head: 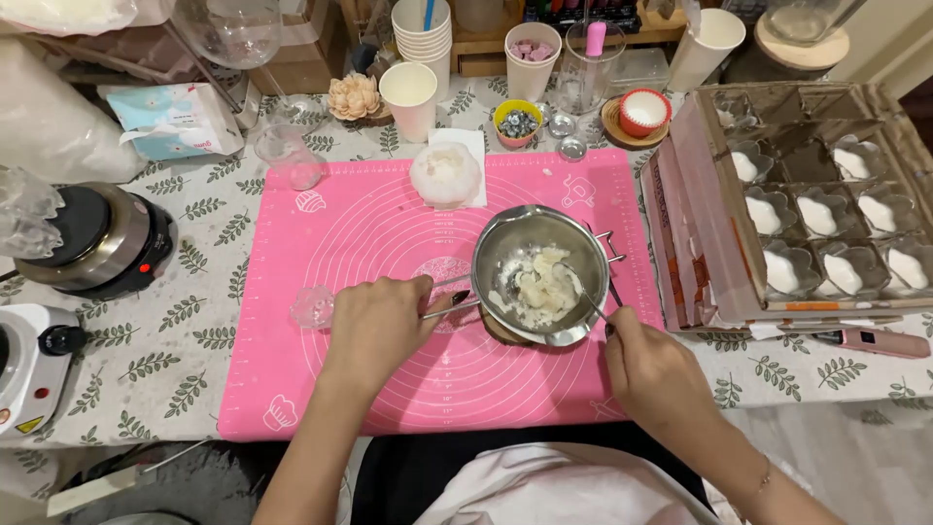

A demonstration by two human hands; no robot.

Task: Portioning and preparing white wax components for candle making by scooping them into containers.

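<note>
Pink mat (379,389): wax-filled steel pot (540,272)

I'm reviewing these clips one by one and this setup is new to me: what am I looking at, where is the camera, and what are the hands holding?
There is no machine here: a person works with bare hands, filmed by one camera on their head looking down. The left hand grips the wire handle of a small steel pot holding pale, flaky lumps. The right hand holds a thin metal stirrer dipped into the pot. The pot sits on a pink silicone mat, on a leaf-patterned tablecloth. To the right is a box of flower-shaped moulds with white filling.
</note>
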